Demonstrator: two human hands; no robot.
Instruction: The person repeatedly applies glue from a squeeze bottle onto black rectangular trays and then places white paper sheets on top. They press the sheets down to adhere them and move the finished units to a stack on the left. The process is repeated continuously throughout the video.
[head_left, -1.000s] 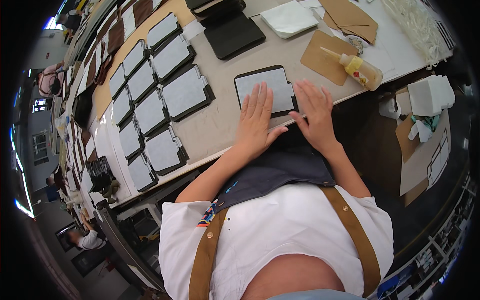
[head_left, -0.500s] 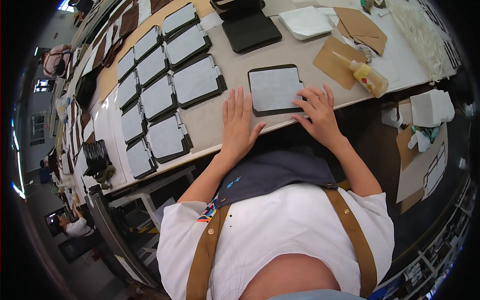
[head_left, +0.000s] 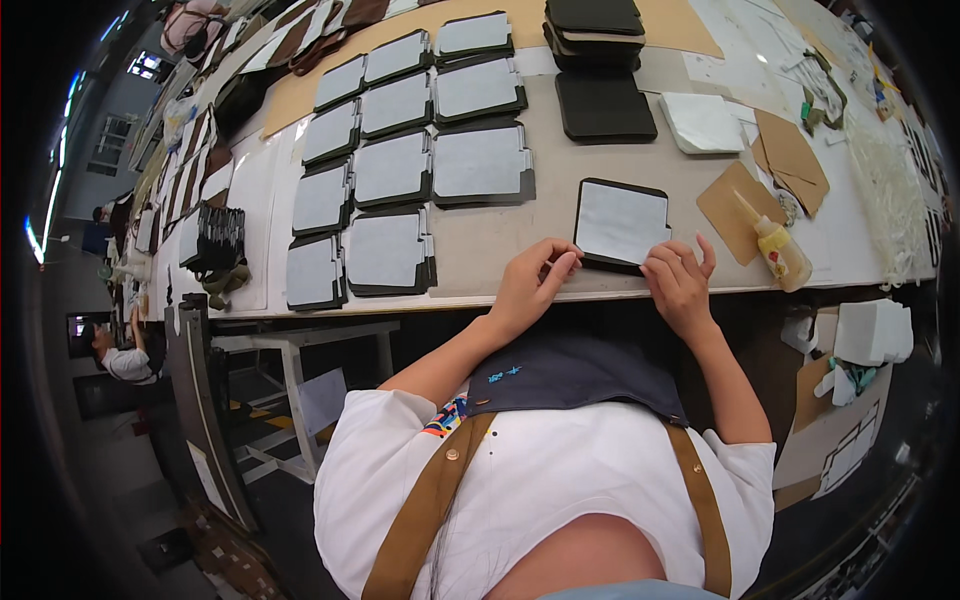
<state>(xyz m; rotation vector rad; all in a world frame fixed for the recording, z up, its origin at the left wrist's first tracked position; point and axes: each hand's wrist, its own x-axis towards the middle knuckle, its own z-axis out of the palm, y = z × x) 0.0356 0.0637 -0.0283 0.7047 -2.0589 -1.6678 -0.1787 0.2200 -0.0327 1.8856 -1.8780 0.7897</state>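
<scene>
In front of me lies a flat black panel (head_left: 612, 266) faced with a light grey sheet (head_left: 620, 222), its black border showing all round. My left hand (head_left: 532, 290) is closed, thumb and forefinger pinching the panel's near left corner. At the near right corner, my right hand (head_left: 682, 283) has its thumb and bent fingers together on the edge, with the little finger raised. To the left, several similar grey-faced black panels (head_left: 392, 167) overlap in rows. Beyond my panel is a plain black panel (head_left: 605, 107) beside a stack of black pieces (head_left: 594, 32).
A glue bottle (head_left: 783, 255) rests on brown card (head_left: 738, 208) at right, near the table's front edge. White sheets (head_left: 703, 123) are piled behind. A bundle of dark pieces (head_left: 213, 240) stands far left. Below the right side sits a white bundle (head_left: 874, 332). Another person (head_left: 125, 350) is far left.
Both hands have come to the panel's near corners; the left, flat and spread before, now pinches. The view has turned, shifting the table's things rightward.
</scene>
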